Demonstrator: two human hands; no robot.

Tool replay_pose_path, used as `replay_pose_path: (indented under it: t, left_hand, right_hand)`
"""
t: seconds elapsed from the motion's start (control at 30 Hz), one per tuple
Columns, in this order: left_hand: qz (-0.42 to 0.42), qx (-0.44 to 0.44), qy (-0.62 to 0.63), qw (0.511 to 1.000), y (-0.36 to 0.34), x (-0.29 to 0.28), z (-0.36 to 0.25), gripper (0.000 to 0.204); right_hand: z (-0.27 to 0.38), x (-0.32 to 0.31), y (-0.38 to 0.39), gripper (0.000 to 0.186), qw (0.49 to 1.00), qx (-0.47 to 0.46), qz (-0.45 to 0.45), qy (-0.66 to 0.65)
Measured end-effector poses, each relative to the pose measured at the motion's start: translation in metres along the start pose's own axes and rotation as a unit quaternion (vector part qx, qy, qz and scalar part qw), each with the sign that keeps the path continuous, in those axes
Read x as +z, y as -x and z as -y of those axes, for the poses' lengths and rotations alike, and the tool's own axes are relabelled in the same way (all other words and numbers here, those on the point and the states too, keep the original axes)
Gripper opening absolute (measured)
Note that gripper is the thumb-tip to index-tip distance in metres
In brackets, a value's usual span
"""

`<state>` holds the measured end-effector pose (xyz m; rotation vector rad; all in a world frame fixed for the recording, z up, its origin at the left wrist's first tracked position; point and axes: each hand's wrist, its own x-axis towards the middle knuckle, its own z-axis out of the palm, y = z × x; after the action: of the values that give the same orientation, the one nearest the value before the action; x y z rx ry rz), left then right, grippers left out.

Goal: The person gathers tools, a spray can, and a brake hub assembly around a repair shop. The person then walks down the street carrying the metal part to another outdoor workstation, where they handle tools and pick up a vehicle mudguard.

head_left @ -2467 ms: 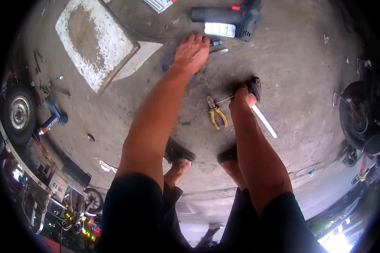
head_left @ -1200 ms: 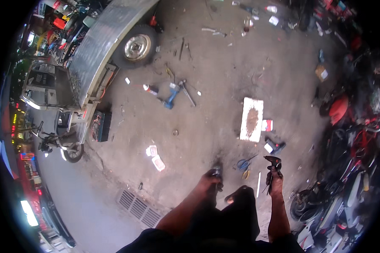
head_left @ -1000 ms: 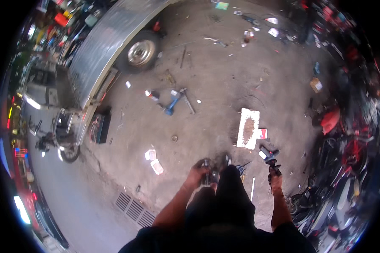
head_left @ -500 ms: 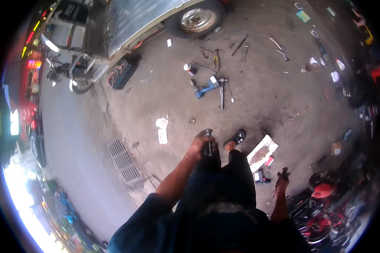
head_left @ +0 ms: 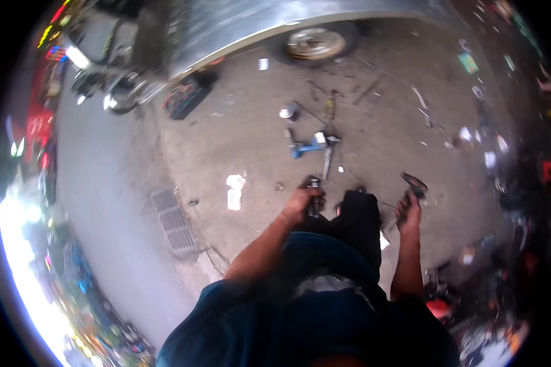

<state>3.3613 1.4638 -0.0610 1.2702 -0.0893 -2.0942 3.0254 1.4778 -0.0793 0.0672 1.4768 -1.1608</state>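
My left hand [head_left: 306, 199] is closed around a short metal tool [head_left: 314, 197], held upright in front of my body. Out to the right, my right hand [head_left: 409, 213] grips a black, gun-shaped tool [head_left: 414, 183] with red on it, along with what looks like a thin rod. Beyond my hands on the concrete floor lie a blue power tool [head_left: 306, 147], a long metal wrench [head_left: 327, 159], a spray can [head_left: 288, 112] and yellow-handled pliers [head_left: 329, 109]. My legs are below, one dark trouser leg [head_left: 358, 223] reaching forward. Motion blur hides fine detail.
A metal flatbed vehicle [head_left: 220, 27] with a wheel [head_left: 315, 44] stands ahead, a dark box [head_left: 187, 98] beside it. A drain grate [head_left: 172, 220] and paper scraps [head_left: 234, 199] lie at left. Dark clutter [head_left: 447, 287] with red parts crowds the right.
I rose from bending over the floor with both tools in my hands and have turned leftward and stepped toward the flatbed, which now fills the top; the white board has slipped mostly behind me.
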Motion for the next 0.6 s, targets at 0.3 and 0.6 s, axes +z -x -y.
replay_pose_path:
  t: [0.3, 0.6]
  left_hand:
    - [-0.050, 0.003, 0.029, 0.998, -0.078, 0.081, -0.059, 0.037]
    - [-0.153, -0.032, -0.211, 0.965, -0.273, 0.117, -0.075, 0.002]
  right_hand:
    - [0.111, 0.042, -0.069, 0.017, 0.979, -0.048, -0.079, 0.180]
    - [0.148, -0.092, -0.245, 0.030, 0.832, -0.254, 0.007, 0.492]
